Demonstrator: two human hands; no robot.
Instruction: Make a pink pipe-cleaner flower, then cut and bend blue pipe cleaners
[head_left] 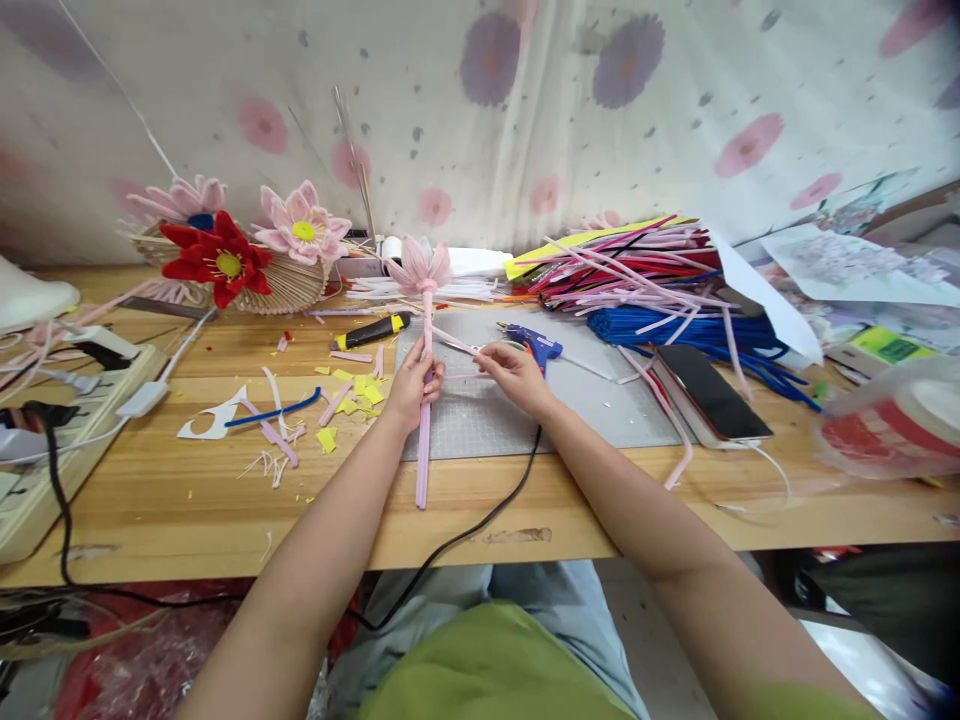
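Note:
My left hand [414, 385] is closed round the stem of a pink pipe-cleaner flower [420, 268], which stands upright with its petals at the top. Below that hand the lilac stem [422, 470] runs down over the table edge of the mat. Between thumb and fingers, my right hand [514, 375] pinches a pink pipe cleaner [454, 342] that stretches from the stem just under the bloom. Behind the right hand lies a blue glue gun [534, 342] on the grey cutting mat [480, 430].
Pink and red finished flowers [225, 262] rest on a woven basket [289, 290] at left. Yellow and lilac scraps [349, 395] and a utility knife [371, 331] lie nearby. Bundles of pipe cleaners [637, 270], a phone [712, 392] and a cup [892, 420] are at right. A black cord [472, 530] crosses the front edge.

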